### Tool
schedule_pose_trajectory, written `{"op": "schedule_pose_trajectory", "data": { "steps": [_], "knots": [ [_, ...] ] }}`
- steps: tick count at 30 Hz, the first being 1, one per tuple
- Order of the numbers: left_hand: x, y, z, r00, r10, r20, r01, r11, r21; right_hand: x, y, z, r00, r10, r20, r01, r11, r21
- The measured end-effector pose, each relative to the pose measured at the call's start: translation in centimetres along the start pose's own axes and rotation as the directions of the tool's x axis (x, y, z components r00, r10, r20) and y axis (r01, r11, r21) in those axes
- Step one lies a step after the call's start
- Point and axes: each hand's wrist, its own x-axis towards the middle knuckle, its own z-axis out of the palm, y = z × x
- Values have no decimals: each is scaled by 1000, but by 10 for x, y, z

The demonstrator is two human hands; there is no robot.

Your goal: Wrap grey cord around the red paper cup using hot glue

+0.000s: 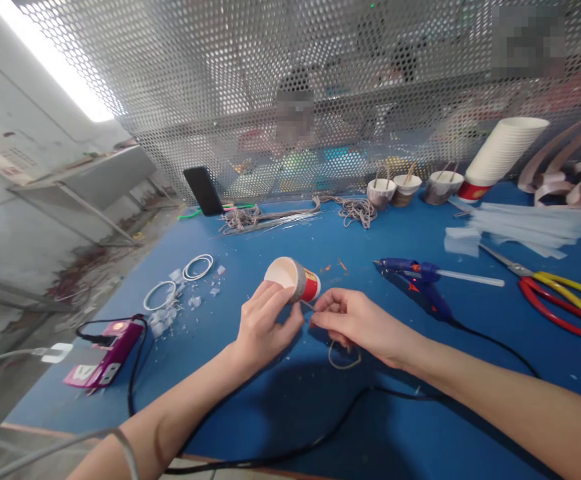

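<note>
The left hand (265, 320) holds a paper cup (293, 279) on its side, open mouth turned toward the far left corner of the blue surface (250, 407). The grip is closed around the cup wall: thumb on the near side, fingers curled over the rim end. The cup is lifted just above the middle of the surface.

The right hand (357, 320) is pinched shut, thumb and forefinger meeting on a thin string (343, 360) close to the cup's red base. The string hangs below the hand in a loose loop that reaches the surface.

Clearances:
- Right of the hands, near but apart: a blue glue gun (415, 280) lying flat, its black cord (495, 343) running toward the near edge.
- Toward the right edge: scissors (560, 293) with red and yellow handles.
- Toward the left edge: white rings (197, 267) and a pink device (110, 350) with a cable.
- Along the far edge: a dark phone (203, 191), bundled twine (243, 218), three small filled cups (406, 188) and a stack of white cups (503, 155), all well apart from the hands.
- Between the hands and the near edge the surface carries only the black cord.
</note>
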Motion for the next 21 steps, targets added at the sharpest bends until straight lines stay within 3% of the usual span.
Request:
{"op": "schedule_pose_trajectory", "data": {
  "steps": [2,5,7,10,13,16,21],
  "knots": [
    [1,4,-1,993,-113,33,114,993,-17,-3,-1,-3,968,-243,-56,214,926,-312],
    [3,11,-2,927,-338,164,356,929,-98,-6,-1,-6,853,-521,-16,394,665,-634],
    [5,14,-3,842,-456,288,514,841,-171,-6,0,-8,802,-596,33,426,534,-730],
    [8,17,-6,724,-540,428,669,700,-250,-5,2,-11,742,-662,102,439,366,-821],
    [9,17,-7,657,-571,492,742,605,-289,-3,5,-14,698,-699,155,426,232,-875],
    [9,17,-8,627,-569,533,771,553,-316,-2,6,-14,689,-706,166,424,207,-882],
    [10,20,-9,609,-566,555,784,535,-315,-2,6,-12,720,-688,94,407,308,-860]
  ]
}}
